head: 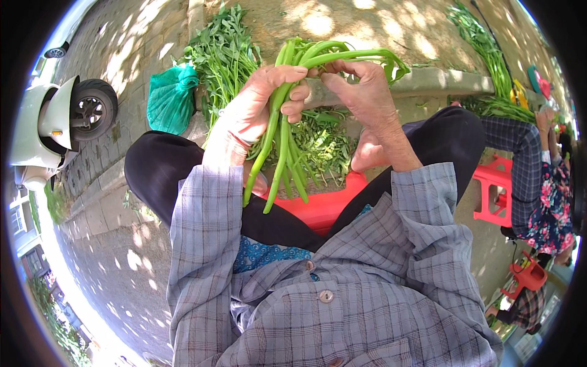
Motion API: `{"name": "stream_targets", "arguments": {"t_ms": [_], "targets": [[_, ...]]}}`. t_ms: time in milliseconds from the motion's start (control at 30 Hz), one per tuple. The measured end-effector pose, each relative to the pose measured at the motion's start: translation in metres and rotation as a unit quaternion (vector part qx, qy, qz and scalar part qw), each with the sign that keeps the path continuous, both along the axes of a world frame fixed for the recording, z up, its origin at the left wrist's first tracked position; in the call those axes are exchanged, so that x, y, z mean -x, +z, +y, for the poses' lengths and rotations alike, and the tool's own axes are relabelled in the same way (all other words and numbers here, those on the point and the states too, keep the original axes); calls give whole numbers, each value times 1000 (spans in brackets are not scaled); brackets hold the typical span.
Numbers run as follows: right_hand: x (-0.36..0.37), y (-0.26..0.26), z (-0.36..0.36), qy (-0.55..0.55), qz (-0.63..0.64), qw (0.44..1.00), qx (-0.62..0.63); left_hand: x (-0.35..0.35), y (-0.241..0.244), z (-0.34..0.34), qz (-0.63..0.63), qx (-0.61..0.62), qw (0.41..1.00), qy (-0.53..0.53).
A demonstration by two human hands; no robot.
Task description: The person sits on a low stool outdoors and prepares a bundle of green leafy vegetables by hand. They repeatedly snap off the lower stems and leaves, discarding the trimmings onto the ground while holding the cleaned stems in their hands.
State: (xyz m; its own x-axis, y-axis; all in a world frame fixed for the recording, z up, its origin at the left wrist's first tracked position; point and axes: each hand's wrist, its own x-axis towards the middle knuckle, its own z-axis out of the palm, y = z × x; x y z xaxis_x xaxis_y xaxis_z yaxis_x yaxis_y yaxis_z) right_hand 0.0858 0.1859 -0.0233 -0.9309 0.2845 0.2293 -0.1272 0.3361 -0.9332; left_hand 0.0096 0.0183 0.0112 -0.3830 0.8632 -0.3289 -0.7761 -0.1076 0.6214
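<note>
My left hand is closed around a bundle of green leafy-vegetable stems, whose thick ends hang down over my lap. At the top of the bundle, the stems bend over to the right. My right hand is beside them, thumb and forefinger close together at the bent part; whether they pinch a thin piece cannot be told. Beneath the hands, loose leaves and cut greens lie on the ground between my feet. A larger heap of long leafy stems lies beyond my left hand.
A knotted green bag lies by the heap. A concrete kerb runs across beyond my feet. I sit on a red plastic stool. At right, a seated person is near more long greens and another red stool. A scooter stands at left.
</note>
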Motion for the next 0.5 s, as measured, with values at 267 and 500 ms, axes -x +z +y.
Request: {"name": "stream_targets", "arguments": {"t_ms": [267,500], "targets": [[-5,10,12,79,-137,978,139,9,-6,-3,45,37,995,81],[-7,5,17,174,-205,951,151,19,-13,-10,-12,-5,994,106]]}}
